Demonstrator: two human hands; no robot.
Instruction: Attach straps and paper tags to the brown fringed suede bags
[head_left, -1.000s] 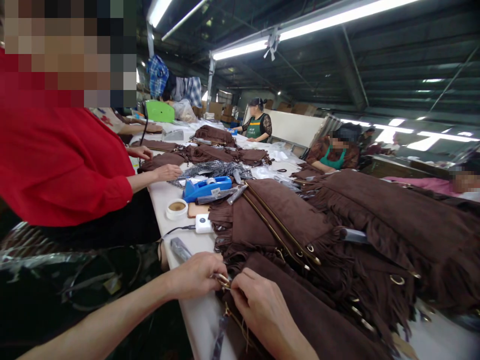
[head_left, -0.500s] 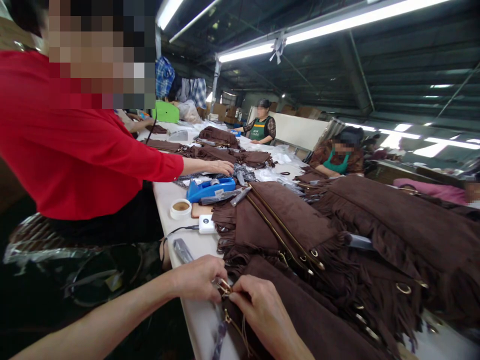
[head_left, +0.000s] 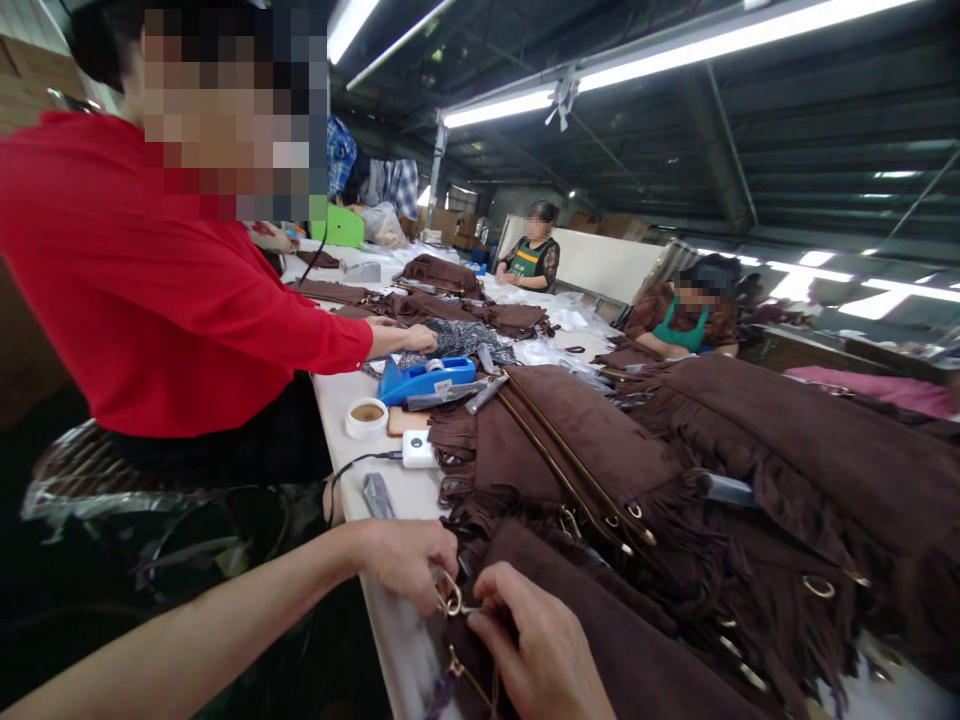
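Observation:
My left hand (head_left: pixel 409 562) is closed around a gold metal clasp (head_left: pixel 451 598) at the near edge of the pile. Its ring sticks out past my fingertips. Just to the right, my right hand (head_left: pixel 536 635) pinches the end of something thin and pale that reaches the ring; its kind is too small to tell. Under both hands lies a dark brown suede bag (head_left: pixel 600 610). A second small gold fitting (head_left: pixel 454 662) hangs below the clasp, near a thin cord.
More fringed brown bags (head_left: pixel 570 420) with gold zips cover the table to the right. At the left edge are a blue tape dispenser (head_left: pixel 427 378), a tape roll (head_left: pixel 366 418) and a white device (head_left: pixel 418 449) with a cable. A person in red (head_left: pixel 247 320) handles grey speckled cloth (head_left: pixel 469 340).
My right fingers have drawn slightly right, off the clasp, and its ring now shows more clearly. The person in red has pulled the reaching hand back. The far person's hands have come together.

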